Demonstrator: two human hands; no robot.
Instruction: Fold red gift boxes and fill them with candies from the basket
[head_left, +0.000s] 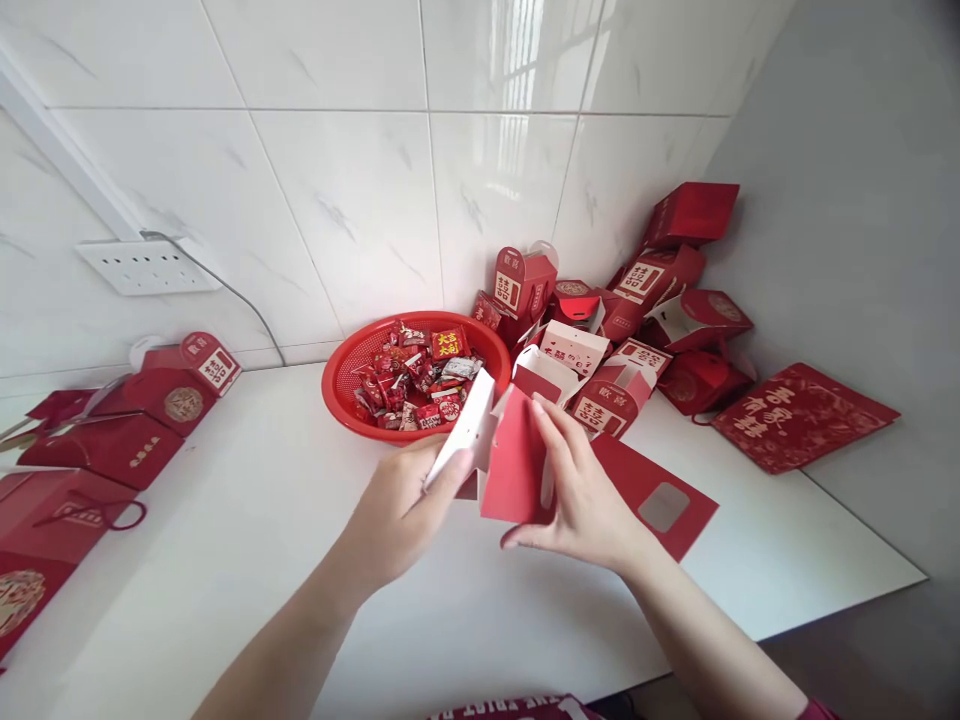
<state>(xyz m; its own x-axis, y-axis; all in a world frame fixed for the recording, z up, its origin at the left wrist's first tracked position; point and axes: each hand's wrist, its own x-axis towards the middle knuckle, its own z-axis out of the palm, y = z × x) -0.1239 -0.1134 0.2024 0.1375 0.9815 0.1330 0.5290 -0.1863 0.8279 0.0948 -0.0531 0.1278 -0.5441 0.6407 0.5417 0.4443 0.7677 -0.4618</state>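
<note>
Both my hands hold a small red paper box (pixel 511 462) with white inner flaps above the white table (pixel 247 520). My left hand (pixel 401 510) pinches a white flap on the box's left side. My right hand (pixel 581 490) grips the red right side, fingers wrapped round it. The box is partly folded and open at the top. Just behind it stands a red plastic basket (pixel 341 375) filled with wrapped candies (pixel 420 375).
A heap of folded red boxes (pixel 645 320) fills the back right corner, with a flat red bag (pixel 802 415) beside it. A flat red box blank (pixel 652 495) lies under my right hand. More red boxes (pixel 112 430) sit at the left. A wall socket (pixel 139 265) with a cable hangs on the tiles.
</note>
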